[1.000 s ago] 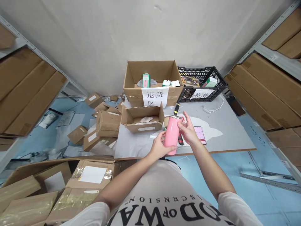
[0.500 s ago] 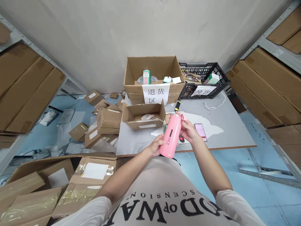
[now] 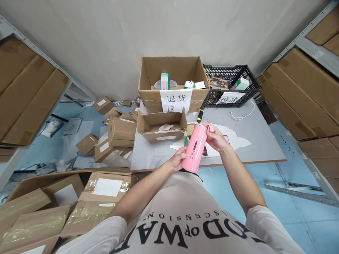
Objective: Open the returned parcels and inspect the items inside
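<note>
I hold a pink bottle (image 3: 196, 147) with a black label strip in both hands, tilted with its top away from me, above the near edge of the grey table (image 3: 262, 141). My left hand (image 3: 178, 159) grips its lower end. My right hand (image 3: 217, 138) wraps the upper end near the lid. A phone on the table is mostly hidden behind my right hand.
A small open cardboard box (image 3: 163, 126) lies just beyond the bottle. Behind it stand a large labelled carton (image 3: 173, 83) and a black crate (image 3: 230, 90). A yellow-black tool (image 3: 200, 115) and white cable (image 3: 242, 114) lie on the table. Cartons litter the floor at left; shelves flank both sides.
The bottle has been turned in my hands, so its black label strip now faces me, and it tilts more. My right hand has slid up to its top.
</note>
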Action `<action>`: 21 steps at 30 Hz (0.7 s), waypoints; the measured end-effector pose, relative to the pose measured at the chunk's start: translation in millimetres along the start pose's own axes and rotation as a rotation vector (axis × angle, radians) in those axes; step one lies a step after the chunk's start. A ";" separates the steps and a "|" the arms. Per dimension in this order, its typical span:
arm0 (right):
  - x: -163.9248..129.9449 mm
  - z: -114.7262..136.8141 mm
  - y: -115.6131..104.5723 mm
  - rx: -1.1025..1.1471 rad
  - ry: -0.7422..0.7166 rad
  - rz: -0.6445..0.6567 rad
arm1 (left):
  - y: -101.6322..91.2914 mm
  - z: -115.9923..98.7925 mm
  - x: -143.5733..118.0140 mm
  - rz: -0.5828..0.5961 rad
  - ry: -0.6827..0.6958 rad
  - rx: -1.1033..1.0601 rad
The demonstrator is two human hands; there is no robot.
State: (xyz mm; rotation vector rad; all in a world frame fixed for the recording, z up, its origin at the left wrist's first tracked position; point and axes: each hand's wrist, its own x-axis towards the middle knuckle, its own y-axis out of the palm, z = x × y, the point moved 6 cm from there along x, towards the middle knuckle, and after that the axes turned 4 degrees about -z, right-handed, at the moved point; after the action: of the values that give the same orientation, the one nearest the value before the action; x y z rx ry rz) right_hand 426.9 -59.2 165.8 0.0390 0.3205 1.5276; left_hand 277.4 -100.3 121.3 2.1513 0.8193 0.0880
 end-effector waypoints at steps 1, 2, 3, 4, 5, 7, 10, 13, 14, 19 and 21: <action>0.8 5.5 -2.8 -0.060 -0.014 -0.001 | -0.4 -0.4 1.3 -0.004 0.009 0.011; 1.7 12.4 -6.7 -0.119 -0.038 -0.012 | -1.7 -1.3 2.8 -0.014 0.024 0.027; 2.6 20.9 -11.8 -0.178 -0.077 -0.036 | -4.2 -2.5 4.6 -0.032 0.045 0.051; 3.4 31.0 -18.1 -0.236 -0.132 -0.074 | -8.1 -4.1 6.3 -0.060 0.074 0.082; 3.8 42.7 -25.4 -0.289 -0.205 -0.124 | -13.6 -6.1 7.7 -0.101 0.110 0.125; 2.5 67.6 -40.4 -0.378 -0.382 -0.239 | -28.9 -10.3 8.4 -0.224 0.200 0.274; -3.9 94.3 -56.8 -0.468 -0.617 -0.395 | -53.3 -16.6 4.0 -0.475 0.342 0.675; -8.8 92.9 -60.5 -0.529 -0.683 -0.467 | -59.1 -14.8 6.7 -0.502 0.437 1.063; -9.9 86.9 -60.0 -0.539 -0.676 -0.477 | -58.2 -11.9 10.5 -0.461 0.454 1.155; -14.0 46.2 -57.1 -0.541 -0.648 -0.527 | -60.6 2.6 34.1 -0.372 0.466 1.513; -13.9 33.5 -56.0 -0.531 -0.687 -0.517 | -64.4 8.1 40.8 -0.355 0.444 1.634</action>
State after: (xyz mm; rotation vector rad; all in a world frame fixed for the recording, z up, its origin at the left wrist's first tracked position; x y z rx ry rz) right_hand 489.0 -70.0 187.8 0.0536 -0.5874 0.9663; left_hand 278.2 -52.5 61.4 3.4360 1.9552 -0.4698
